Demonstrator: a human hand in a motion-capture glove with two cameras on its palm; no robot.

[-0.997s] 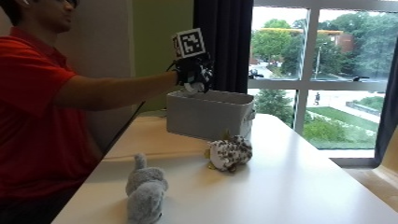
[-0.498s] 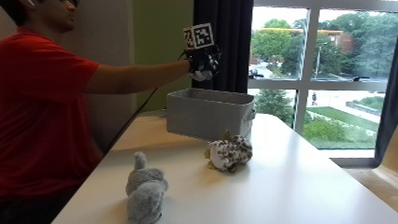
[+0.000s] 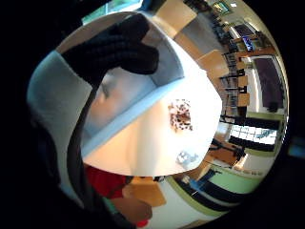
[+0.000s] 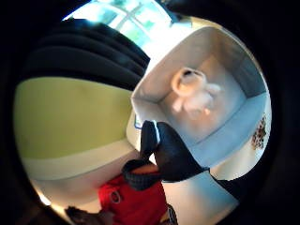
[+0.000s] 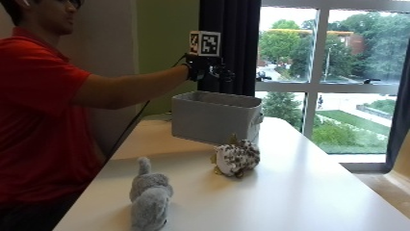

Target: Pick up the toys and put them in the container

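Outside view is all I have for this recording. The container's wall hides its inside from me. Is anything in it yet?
Observer: Yes. In the thumb side palm view a pale plush toy lies on the floor of the container.
Operator: Is the hand holding anything?
Observer: No. The right hand is over the container, and its fingers grip nothing.
Operator: I count two toys on the table. Right?
Observer: Yes. The little finger side palm view shows the spotted toy just outside the container wall and the grey toy further along the table, near its edge.
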